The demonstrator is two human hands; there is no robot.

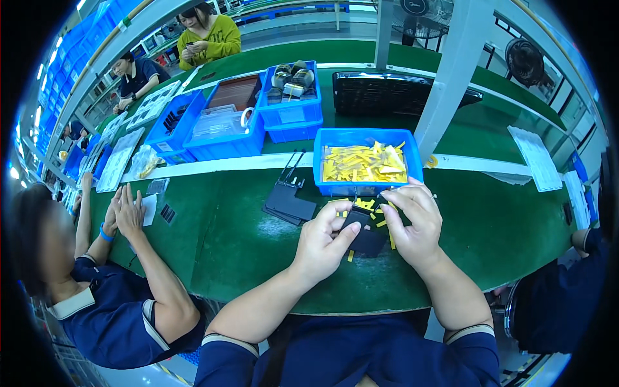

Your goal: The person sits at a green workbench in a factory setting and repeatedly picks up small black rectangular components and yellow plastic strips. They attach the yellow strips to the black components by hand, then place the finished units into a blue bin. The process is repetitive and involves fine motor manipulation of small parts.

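The green table [238, 258] holds a blue bin [335, 189] of yellow strips [364, 162] at 12 o'clock. The left hand [324, 243] pinches a flat black piece [358, 217] at its 2 o'clock. The right hand [418, 224] is at the piece's 3 o'clock; I can't tell its grip.
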